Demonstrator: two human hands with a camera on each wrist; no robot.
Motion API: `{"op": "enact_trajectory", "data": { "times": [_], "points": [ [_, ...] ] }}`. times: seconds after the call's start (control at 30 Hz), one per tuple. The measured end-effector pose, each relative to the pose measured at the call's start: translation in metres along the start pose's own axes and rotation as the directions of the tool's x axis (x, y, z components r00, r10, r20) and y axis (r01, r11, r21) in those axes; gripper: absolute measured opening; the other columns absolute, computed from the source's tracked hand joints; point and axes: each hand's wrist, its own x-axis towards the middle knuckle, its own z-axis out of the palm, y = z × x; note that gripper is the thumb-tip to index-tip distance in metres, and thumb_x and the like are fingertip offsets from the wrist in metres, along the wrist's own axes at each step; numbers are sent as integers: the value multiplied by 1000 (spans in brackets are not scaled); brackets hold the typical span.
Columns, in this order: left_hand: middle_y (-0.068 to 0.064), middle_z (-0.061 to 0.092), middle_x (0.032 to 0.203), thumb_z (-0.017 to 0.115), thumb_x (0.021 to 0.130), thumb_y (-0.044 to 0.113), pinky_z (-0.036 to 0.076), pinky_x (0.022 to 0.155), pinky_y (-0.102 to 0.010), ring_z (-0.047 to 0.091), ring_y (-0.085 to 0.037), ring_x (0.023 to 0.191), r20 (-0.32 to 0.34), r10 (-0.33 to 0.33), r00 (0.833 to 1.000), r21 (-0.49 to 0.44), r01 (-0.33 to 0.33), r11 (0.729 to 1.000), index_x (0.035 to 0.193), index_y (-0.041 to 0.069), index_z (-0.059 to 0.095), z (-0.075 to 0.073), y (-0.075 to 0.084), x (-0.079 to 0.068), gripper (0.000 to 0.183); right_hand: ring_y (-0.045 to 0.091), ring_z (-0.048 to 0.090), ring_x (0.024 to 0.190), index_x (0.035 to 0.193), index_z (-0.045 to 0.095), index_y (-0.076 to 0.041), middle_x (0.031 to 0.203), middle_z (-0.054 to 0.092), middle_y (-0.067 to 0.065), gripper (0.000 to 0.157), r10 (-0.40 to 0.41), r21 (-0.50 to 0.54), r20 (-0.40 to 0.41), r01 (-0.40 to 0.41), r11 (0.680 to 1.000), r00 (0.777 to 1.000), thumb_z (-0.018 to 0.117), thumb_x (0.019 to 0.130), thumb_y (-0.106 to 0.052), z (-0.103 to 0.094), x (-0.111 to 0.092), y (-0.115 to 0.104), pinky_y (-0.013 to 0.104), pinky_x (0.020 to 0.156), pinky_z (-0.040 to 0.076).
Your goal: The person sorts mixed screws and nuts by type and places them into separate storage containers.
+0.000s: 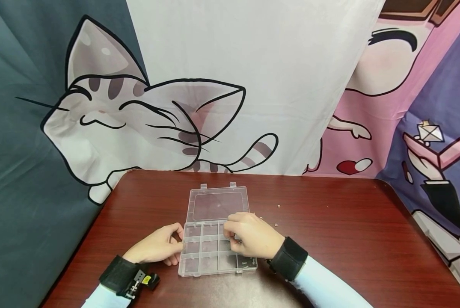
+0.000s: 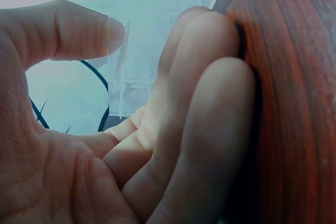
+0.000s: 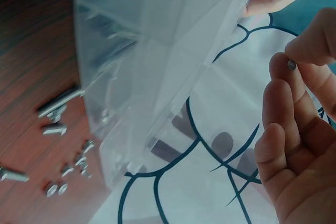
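A clear plastic compartment box lies on the table, its lid folded back flat. My left hand holds the box's left edge, thumb and fingertips at its side wall; in the left wrist view the thumb overlaps the clear plastic and the fingers rest along the tabletop. Above the right-hand compartments is my right hand. Its thumb and forefinger pinch a small metal piece, of which only a round grey end shows. Small dark parts lie in the front right compartment.
Right of the box, small rings lie on the brown table. Several loose screws and small nuts show beside the box in the right wrist view. A printed cloth hangs behind the table.
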Motion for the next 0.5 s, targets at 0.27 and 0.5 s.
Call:
{"op": "enact_trajectory", "data": {
  "times": [0.27, 0.5],
  "points": [
    [-10, 64, 65, 60, 89, 15, 54, 49, -39, 64, -23, 55, -3, -2, 1000, -7, 2, 1000, 108, 2, 47, 1, 0, 1, 26, 3, 42, 73, 81, 57, -21, 76, 49, -10, 13, 2, -22, 29, -2, 1000, 1000, 67, 74, -17, -1, 7, -5, 20, 69, 40],
    [-10, 64, 65, 59, 88, 15, 54, 49, -39, 64, -24, 55, 5, -4, 1000, 1, 4, 1000, 108, 1, 48, -1, 0, 1, 27, 29, 25, 149, 156, 36, -14, 160, 33, 10, 105, 90, -101, 263, -66, 993, 961, 43, 79, -85, -5, -5, -13, 48, 117, 25]
  ]
}}
